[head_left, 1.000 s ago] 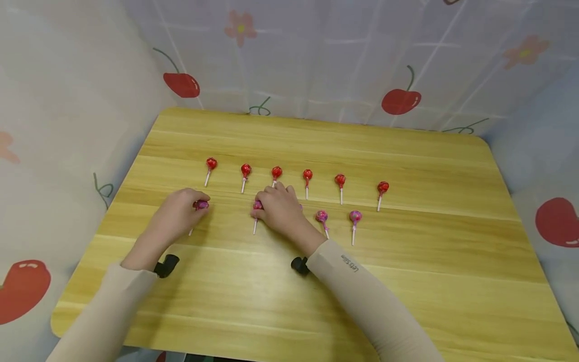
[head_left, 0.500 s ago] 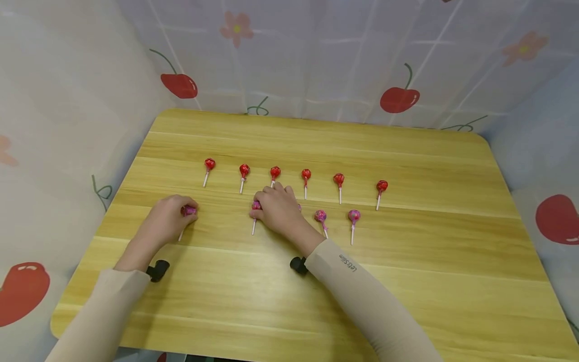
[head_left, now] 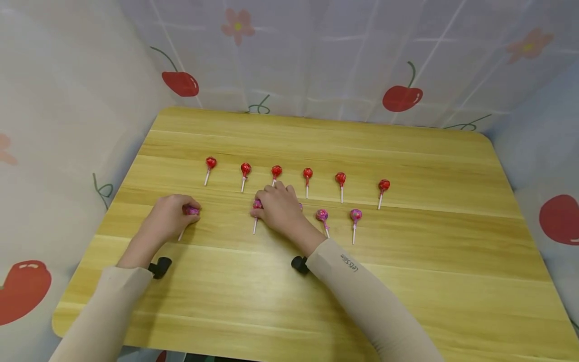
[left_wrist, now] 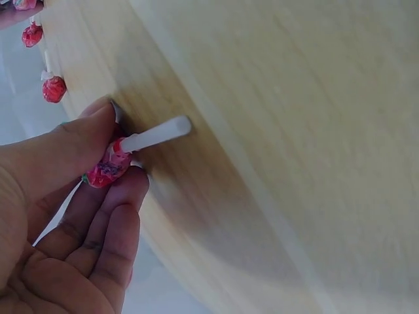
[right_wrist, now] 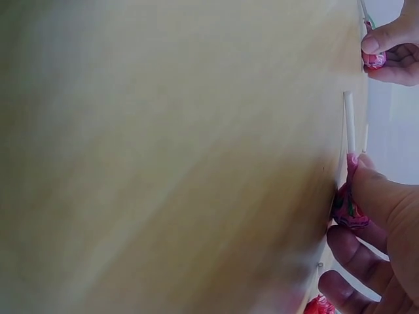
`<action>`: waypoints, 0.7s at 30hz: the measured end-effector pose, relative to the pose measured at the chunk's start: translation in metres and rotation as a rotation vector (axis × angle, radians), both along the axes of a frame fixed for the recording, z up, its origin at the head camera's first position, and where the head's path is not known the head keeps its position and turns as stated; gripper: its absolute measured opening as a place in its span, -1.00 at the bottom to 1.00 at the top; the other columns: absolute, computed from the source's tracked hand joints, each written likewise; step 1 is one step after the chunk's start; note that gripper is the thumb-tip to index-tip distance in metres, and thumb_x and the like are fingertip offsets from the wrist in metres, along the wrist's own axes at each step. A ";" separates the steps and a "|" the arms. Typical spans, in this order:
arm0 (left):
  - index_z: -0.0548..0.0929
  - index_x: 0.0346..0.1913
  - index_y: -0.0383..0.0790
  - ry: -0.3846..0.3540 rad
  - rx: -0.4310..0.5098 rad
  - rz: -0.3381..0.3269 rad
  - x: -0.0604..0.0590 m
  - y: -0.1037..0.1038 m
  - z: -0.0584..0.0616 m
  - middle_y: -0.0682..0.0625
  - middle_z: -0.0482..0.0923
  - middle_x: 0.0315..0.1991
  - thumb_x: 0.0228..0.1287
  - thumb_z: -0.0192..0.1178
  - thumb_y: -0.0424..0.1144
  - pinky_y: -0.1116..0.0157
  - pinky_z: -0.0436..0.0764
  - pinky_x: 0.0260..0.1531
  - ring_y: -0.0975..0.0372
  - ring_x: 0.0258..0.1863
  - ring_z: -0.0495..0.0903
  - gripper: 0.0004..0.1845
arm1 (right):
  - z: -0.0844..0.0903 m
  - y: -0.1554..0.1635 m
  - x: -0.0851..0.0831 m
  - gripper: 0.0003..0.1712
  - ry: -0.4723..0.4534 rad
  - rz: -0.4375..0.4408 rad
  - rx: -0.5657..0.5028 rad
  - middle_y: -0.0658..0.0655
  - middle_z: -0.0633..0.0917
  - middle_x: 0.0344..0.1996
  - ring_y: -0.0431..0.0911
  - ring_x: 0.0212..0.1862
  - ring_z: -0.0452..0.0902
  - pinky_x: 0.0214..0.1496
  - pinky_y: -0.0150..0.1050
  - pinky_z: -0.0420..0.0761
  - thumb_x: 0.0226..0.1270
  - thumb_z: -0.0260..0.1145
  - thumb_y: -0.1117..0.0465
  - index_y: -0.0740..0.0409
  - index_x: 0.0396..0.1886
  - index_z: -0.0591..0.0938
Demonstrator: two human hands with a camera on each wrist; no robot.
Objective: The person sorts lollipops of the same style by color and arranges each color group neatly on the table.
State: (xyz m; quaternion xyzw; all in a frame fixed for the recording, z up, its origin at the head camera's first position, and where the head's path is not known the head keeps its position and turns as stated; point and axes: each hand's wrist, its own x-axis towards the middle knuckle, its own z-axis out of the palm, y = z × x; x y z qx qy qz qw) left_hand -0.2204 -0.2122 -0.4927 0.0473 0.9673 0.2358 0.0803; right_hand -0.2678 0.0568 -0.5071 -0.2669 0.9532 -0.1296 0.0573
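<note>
Your left hand pinches pink lollipop, right hand pinches another. Step: spacing pink row under reds. Next: set down level, sticks parallel.

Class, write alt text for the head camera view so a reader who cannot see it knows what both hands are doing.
On a wooden table, the left hand pinches a pink lollipop while the right hand grips another pink lollipop. Two more pink lollipops lie to the right, behind them a row of six red lollipops, before a cherry-print curtain.
</note>
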 end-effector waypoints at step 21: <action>0.72 -0.08 -0.36 -0.025 -0.003 0.020 0.000 0.002 0.002 -0.16 0.72 -0.25 0.26 0.35 -0.33 0.17 0.64 -0.29 0.13 -0.32 0.64 -0.78 | 0.007 0.000 0.002 -0.70 -0.006 0.015 0.017 -0.10 0.55 -0.34 -0.08 -0.15 0.35 -0.12 -0.16 0.25 0.37 0.28 -0.18 -0.09 -0.19 0.65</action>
